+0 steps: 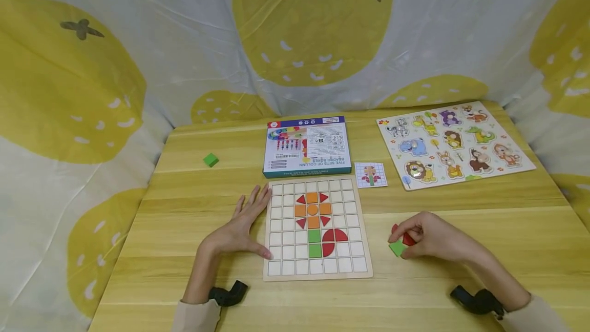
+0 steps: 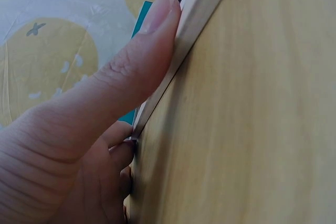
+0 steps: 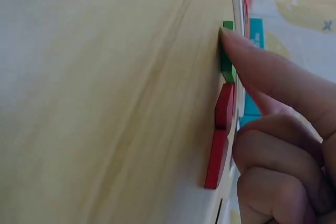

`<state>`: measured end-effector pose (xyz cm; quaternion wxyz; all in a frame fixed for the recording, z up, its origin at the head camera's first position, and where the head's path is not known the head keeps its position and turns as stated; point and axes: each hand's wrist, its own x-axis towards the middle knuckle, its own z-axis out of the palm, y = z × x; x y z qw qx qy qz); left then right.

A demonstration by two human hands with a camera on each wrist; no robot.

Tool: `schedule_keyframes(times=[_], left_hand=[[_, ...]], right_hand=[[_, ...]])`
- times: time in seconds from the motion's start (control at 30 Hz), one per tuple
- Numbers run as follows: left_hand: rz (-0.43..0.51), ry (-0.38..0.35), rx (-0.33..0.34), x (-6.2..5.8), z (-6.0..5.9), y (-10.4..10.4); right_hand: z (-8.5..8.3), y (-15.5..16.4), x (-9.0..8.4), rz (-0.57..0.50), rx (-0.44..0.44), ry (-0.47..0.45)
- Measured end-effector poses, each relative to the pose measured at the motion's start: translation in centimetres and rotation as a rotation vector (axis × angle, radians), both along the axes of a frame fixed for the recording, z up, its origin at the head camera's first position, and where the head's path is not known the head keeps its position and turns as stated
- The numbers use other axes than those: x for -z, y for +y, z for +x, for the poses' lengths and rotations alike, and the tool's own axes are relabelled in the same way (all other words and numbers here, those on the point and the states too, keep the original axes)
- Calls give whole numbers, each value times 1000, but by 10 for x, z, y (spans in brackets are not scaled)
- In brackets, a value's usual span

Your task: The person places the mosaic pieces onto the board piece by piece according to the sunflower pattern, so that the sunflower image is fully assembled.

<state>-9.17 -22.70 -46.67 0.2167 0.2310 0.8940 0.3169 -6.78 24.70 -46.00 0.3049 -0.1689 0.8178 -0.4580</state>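
Green square tile [image 1: 396, 248] and red wooden pieces [image 1: 407, 239] on the smooth wooden desk [image 1: 461, 291], right of the grid board [image 1: 318, 272], right hand [image 1: 426, 237] curled on them, left hand [image 1: 241, 227] flat, fingers straight, against board's left edge.

Soft, even light fills the scene from my head camera, bright but not harsh. The tabletop [image 1: 193, 209] shows only a faint sheen and no strong glare. My left hand [image 1: 241, 227] and my right hand [image 1: 426, 240] cast only pale, short shadows beneath them. The backdrop cloth [image 1: 138, 50] bows slightly toward the frame edges, a wide-lens bend. This view is sharp throughout. My left wrist camera sits very close: the thumb [image 2: 142, 61] is blurred and the wood is smeared. My right wrist camera is dimmer, soft-focused, with shadow under my fingers [image 3: 278, 77].
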Motion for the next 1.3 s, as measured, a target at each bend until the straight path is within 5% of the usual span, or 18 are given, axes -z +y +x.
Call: schedule_keyframes(times=[0.2, 0.77, 1.0, 1.3], left_hand=[[0, 6, 5, 0, 0, 0], [-12, -1, -5, -1, 0, 0], [-6, -3, -5, -1, 1, 0], [-4, 0, 5, -1, 0, -1]], right_hand=[[-8, -13, -3, 65, 53, 80], [-14, -11, -2, 40, 34, 48], [-11, -20, -7, 109, 72, 107], [0, -54, -19, -10, 41, 151]])
